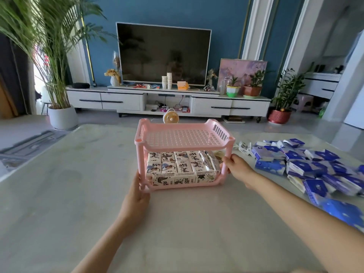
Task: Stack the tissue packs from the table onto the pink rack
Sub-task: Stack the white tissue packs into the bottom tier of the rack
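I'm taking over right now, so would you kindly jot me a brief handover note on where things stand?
Hands: left hand holds the pink rack by its front-left leg; right hand grips its front-right leg.
Done: lower tier packed with white patterned packs.
Left: upper tier bare; blue packs piled on the table, right of the rack, not yet stacked.

We hold the pink rack [185, 137] on the table [78, 194] by its two front legs, our left hand [137, 196] gripping the left one low down and our right hand [236, 168] curled round the right one higher up. White patterned tissue packs [181, 168] fill its lower shelf in stacked rows. Blue tissue packs [307, 166] lie heaped on the table to our right, near the rack.
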